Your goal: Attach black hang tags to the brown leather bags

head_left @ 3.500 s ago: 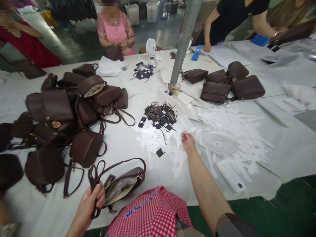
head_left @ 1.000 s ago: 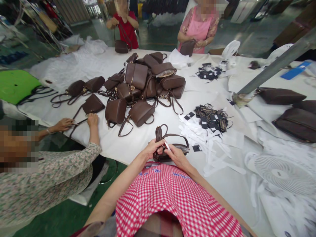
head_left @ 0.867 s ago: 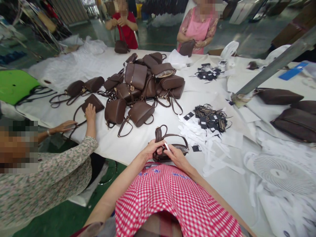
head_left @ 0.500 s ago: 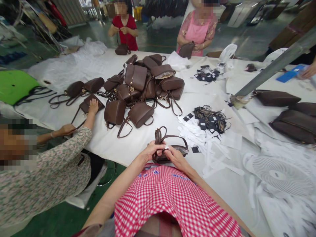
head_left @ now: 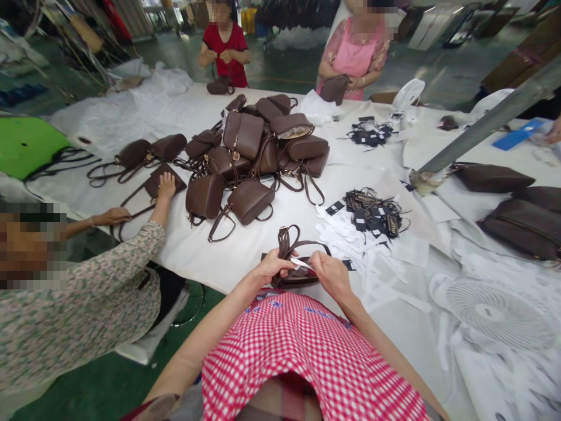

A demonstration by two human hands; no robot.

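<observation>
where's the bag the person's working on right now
In the head view, the brown bag sits just below centre, showing between the left hand and right hand, above the red-checked apron; white strips lie to its right.

This looks like a bag workshop: co-workers (head_left: 356,58) at one big white-covered surface (head_left: 219,263), a heap of near-identical brown bags (head_left: 243,137) upon it, black tags (head_left: 372,213) piled beside loose white strips (head_left: 344,235), small fans (head_left: 408,95) set about, and cartons (head_left: 523,49) standing back across the green floor (head_left: 100,383).
</observation>
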